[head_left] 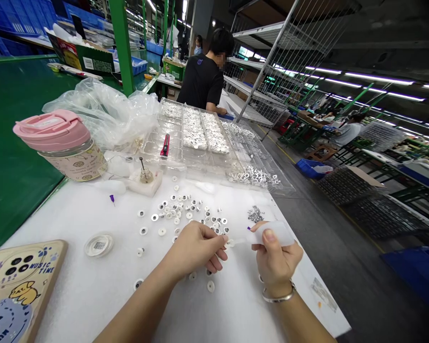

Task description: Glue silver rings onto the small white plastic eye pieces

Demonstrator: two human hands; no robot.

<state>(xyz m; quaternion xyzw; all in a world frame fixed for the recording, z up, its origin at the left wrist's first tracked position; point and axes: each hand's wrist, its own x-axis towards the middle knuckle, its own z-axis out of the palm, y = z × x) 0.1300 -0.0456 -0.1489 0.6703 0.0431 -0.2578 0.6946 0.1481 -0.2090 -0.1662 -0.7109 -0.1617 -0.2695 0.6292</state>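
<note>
My left hand [202,247] is closed in a pinch above the white work surface. A small white round part [230,243] shows at its fingertips, partly hidden by them. In my right hand [277,262] is a translucent white squeeze bottle [279,232], held on its side with the thumb on top. A purple tip [249,228] shows at the bottle's left end, pointing toward my left hand but apart from it. Many small white round parts [162,232], some with dark centres, lie scattered around and beyond my left hand. A small pile of metal pieces [256,214] lies just beyond the bottle.
Clear compartment trays [200,162] of white parts stand at the back, with a red cutter [165,145] on them. A pink-lidded cup [67,147], small glass jar [146,176], purple needle tip [112,199], round container [99,245] and phone [25,281] are leftward. A person [203,78] works beyond.
</note>
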